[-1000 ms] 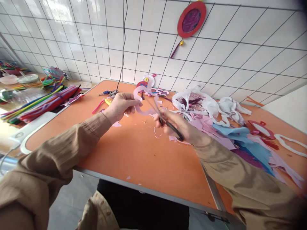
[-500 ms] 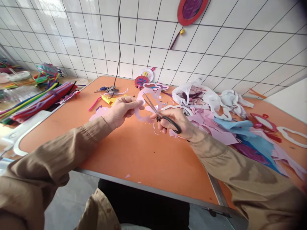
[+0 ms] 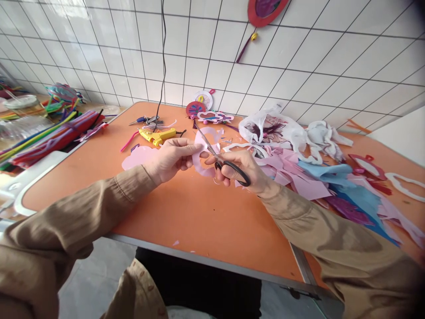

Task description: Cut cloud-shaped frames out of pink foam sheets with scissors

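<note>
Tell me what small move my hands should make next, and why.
I'd probably steady the pink cutout and make one short snip: your left hand pinches its edge, and your right hand holds the scissors with the blades across it. I can't tell whether paper sits between them, so check first.

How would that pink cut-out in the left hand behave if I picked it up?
The pink cut-out is probably light, as it looks thin and the left hand pinches just one edge. It seems bendy rather than limp, since its free part holds a curve. Being narrow, it might crease or tear if tugged.
</note>
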The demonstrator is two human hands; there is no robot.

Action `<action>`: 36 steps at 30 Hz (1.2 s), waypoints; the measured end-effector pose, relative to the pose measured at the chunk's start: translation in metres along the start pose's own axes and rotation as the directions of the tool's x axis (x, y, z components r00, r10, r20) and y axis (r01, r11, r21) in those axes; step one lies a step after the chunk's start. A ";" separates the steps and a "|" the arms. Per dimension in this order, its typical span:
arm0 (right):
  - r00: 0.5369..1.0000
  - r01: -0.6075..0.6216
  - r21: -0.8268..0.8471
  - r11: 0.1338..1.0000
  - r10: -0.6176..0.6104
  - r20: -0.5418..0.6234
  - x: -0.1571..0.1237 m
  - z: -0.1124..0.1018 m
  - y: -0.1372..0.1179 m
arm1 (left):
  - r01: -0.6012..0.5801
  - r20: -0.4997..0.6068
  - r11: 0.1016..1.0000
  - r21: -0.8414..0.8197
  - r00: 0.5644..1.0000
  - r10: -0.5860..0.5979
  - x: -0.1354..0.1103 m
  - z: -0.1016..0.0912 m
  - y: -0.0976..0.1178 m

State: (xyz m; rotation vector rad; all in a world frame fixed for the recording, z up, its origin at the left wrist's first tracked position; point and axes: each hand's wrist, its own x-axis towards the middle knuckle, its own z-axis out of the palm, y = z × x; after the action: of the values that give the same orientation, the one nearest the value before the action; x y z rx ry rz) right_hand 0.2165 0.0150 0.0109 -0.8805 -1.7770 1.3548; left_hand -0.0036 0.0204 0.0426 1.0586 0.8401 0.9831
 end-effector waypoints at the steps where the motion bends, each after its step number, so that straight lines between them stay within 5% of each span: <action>1: 1.000 0.001 0.007 1.000 -0.001 -0.003 0.000 0.000 0.000 | 0.002 0.007 1.000 -0.007 1.000 -0.002 0.000 0.000 0.000; 36: 1.000 -0.017 -0.050 0.999 0.017 -0.002 -0.004 0.005 -0.023 | -0.008 0.069 0.999 0.039 0.998 0.005 -0.002 -0.002 0.000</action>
State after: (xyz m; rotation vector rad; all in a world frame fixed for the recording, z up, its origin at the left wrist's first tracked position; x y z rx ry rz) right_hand 0.2119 0.0045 0.0321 -0.9253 -1.8126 1.3256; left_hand -0.0063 0.0189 0.0421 1.1234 0.8031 0.9333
